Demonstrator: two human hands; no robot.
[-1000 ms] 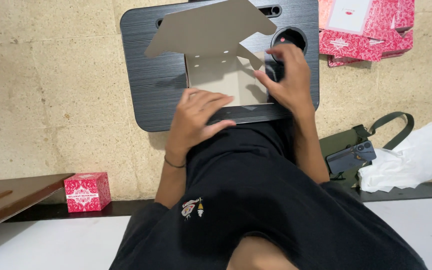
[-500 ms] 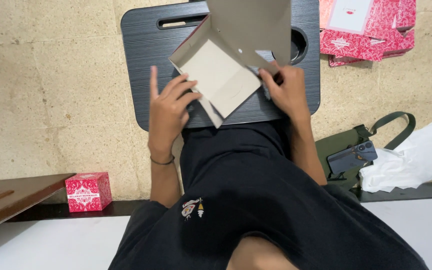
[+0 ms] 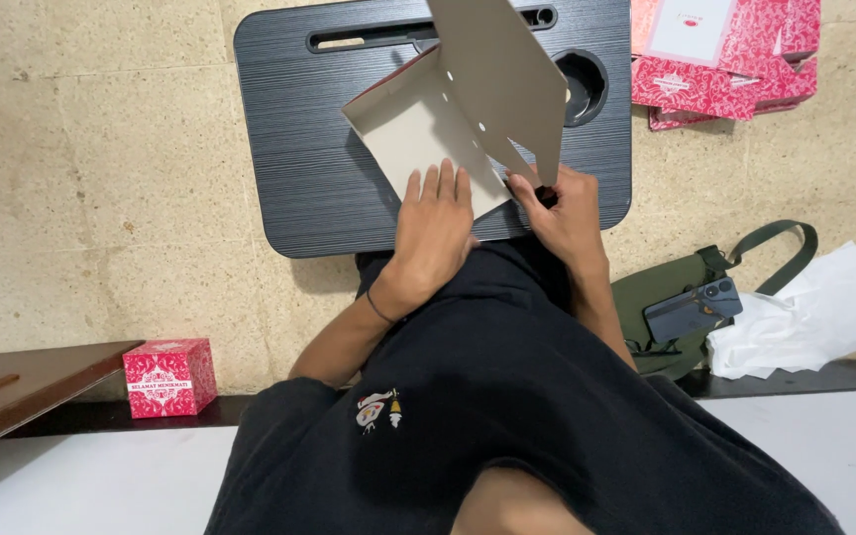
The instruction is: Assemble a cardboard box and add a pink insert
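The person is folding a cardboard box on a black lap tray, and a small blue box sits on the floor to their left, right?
Not quite: the head view shows the small box on the floor is red, not blue. The rest holds: both hands fold the cardboard box on the black lap tray.

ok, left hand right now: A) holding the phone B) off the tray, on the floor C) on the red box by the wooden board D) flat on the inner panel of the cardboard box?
D: the left hand lies palm-down, fingers spread, on the pale inner panel of the cardboard box on the black lap tray.
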